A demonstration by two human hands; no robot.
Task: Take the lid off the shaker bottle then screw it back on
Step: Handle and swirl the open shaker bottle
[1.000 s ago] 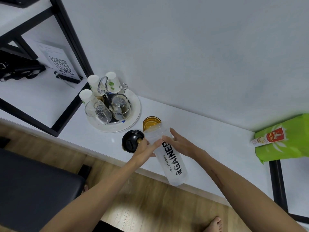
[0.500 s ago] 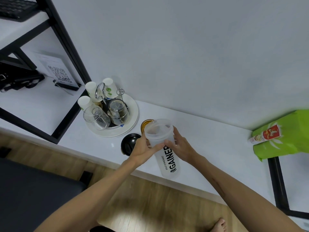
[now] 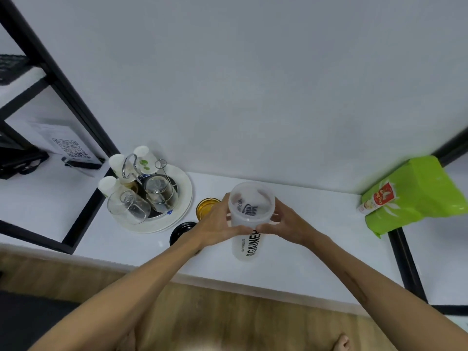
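Lid (image 3: 182,231) lies off on the counter (image 3: 304,262); both hands, left hand (image 3: 215,225) and right hand (image 3: 286,224), clasp the open bottle (image 3: 249,221). Screwing it back on remains.

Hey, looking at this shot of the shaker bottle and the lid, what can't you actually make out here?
Head view only:
- Black lid: its right part is hidden behind the left hand.
- Shaker bottle: its printed label is partly covered by both hands; right hand.
- Amber jar: half hidden by the left hand.
- QR sign: too blurred to read.
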